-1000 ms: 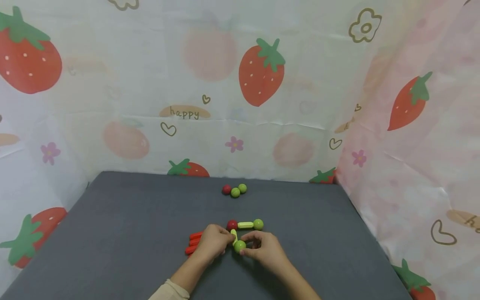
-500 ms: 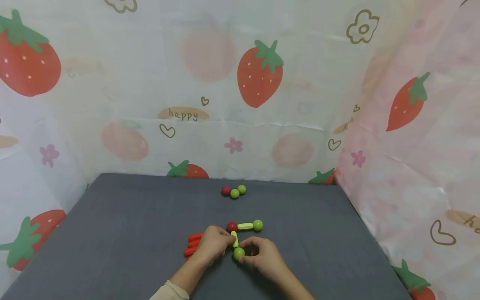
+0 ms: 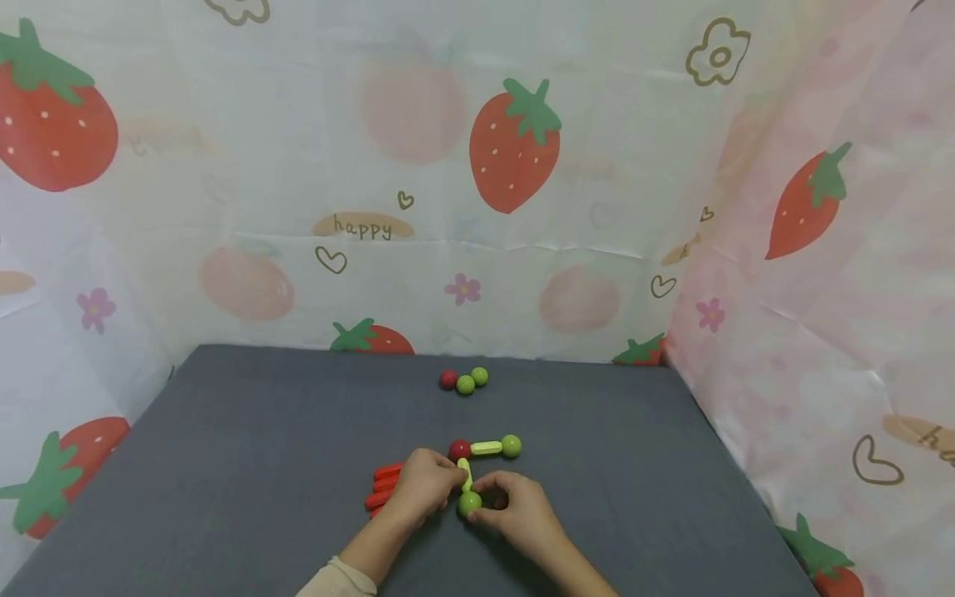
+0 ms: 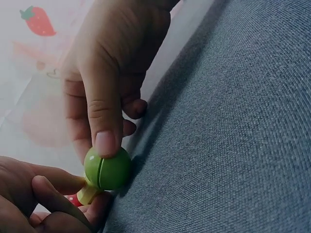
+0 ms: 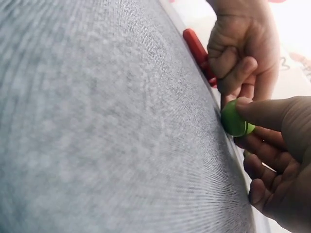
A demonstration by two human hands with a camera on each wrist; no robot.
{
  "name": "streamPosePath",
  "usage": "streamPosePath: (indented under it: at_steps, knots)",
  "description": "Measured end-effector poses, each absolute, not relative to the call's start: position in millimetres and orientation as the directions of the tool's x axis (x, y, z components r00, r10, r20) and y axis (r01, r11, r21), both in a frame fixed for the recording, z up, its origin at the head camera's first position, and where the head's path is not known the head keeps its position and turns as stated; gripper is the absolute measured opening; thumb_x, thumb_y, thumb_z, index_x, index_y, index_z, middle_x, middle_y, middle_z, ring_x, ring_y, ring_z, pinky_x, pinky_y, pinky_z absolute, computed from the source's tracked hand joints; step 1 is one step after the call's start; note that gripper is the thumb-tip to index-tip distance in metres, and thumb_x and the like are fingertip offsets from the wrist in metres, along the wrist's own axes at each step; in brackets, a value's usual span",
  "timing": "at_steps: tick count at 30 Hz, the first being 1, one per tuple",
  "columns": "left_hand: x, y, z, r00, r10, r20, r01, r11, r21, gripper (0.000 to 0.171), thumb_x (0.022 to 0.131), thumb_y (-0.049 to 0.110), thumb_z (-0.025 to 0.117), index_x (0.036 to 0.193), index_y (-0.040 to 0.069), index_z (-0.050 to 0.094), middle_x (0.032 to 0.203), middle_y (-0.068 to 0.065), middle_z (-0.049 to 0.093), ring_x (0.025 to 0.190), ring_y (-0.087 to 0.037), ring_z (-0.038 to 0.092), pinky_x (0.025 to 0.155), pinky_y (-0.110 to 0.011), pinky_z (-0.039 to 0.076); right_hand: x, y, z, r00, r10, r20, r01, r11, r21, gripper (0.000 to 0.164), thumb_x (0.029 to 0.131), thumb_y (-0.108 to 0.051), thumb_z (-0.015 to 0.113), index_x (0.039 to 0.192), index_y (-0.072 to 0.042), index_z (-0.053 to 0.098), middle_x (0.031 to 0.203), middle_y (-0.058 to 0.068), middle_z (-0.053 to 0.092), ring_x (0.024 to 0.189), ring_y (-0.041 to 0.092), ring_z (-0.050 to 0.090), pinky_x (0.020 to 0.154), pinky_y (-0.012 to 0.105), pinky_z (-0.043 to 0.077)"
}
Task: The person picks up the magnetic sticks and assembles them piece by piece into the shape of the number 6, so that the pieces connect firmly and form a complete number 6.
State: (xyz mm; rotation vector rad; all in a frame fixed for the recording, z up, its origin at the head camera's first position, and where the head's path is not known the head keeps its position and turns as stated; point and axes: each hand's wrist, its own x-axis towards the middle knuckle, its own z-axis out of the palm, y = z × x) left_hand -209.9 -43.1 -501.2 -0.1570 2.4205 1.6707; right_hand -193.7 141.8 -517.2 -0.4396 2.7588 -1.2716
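Observation:
In the head view my left hand (image 3: 429,482) pinches a short yellow-green stick (image 3: 466,474) that runs from a red ball (image 3: 459,449) toward me. My right hand (image 3: 518,507) grips a green ball (image 3: 469,503) between thumb and fingers, at the near end of that stick. The left wrist view shows this grooved green ball (image 4: 108,168) right against the yellow stick (image 4: 87,194), thumb on top. A second yellow-green stick (image 3: 487,448) lies between the red ball and another green ball (image 3: 511,446). Most of the left fingers' grip is hidden in the head view.
Several red sticks (image 3: 385,486) lie side by side left of my left hand, partly covered by it. Near the back edge of the dark grey table (image 3: 283,431) sit a loose red ball (image 3: 448,379) and two green balls (image 3: 466,385). Strawberry-printed cloth (image 3: 418,274) hangs behind.
My right hand first drew the green ball toward me, showing more of the stick, then moved it slightly left against the stick's near end. My left hand stays almost still.

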Motion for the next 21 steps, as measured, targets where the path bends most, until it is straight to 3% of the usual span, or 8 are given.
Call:
streamPosePath:
  at_steps: [9, 21]
  knots:
    - [-212, -44, -501, -0.975, 0.019, -0.221, -0.200, 0.356, 0.913, 0.009, 0.088, 0.012, 0.071, 0.083, 0.005, 0.075, 0.049, 0.005, 0.047, 0.041, -0.007, 0.043, 0.038, -0.022, 0.033, -196, 143, -521, -0.946, -0.313, 0.084, -0.270, 0.618, -0.738, 0.032, 0.077, -0.024, 0.091, 0.106, -0.023, 0.076, 0.098, -0.008, 0.069, 0.078, 0.005, 0.057, 0.068, 0.024, 0.047]
    - [-208, -49, -492, -0.979, 0.016, -0.204, -0.181, 0.397, 0.900, 0.011, 0.088, 0.015, 0.074, 0.087, 0.004, 0.077, 0.054, 0.003, 0.053, 0.044, -0.008, 0.046, 0.043, -0.024, 0.039, -209, 143, -517, -0.943, -0.328, 0.058, -0.258, 0.608, -0.751, 0.031, 0.077, -0.024, 0.091, 0.105, -0.024, 0.076, 0.094, -0.010, 0.069, 0.076, 0.007, 0.057, 0.064, 0.025, 0.047]
